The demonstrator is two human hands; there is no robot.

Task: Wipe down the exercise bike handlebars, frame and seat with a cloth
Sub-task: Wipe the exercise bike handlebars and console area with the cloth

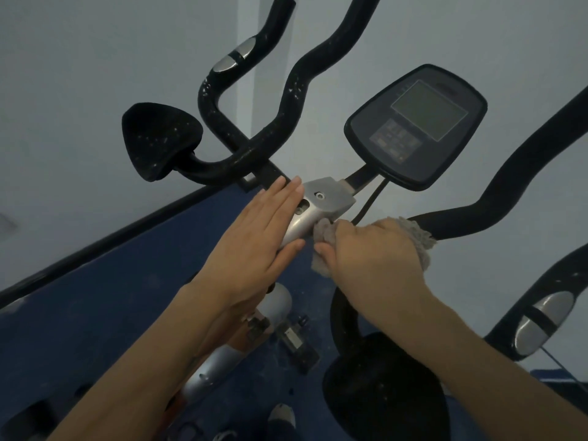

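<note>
The exercise bike fills the view from above. Its silver clamp bracket [327, 200] joins black speckled handlebars [276, 122] to the silver frame post [210, 367]. My left hand [254, 237] lies flat with fingers together along the left side of the bracket. My right hand [375, 253] is closed on a grey cloth [416, 240], which is pressed against the bracket's right side where the right handlebar [509, 192] begins. Black elbow pads sit at the left [159, 141] and lower right [381, 386]. The seat is out of view.
A dark console [416, 125] with a grey screen rises behind the bracket, a black cable hanging beneath it. Silver pulse sensors [234, 55] [541, 326] sit on the grips. Blue floor [95, 313] meets pale walls along a dark skirting. A pedal [296, 342] lies below.
</note>
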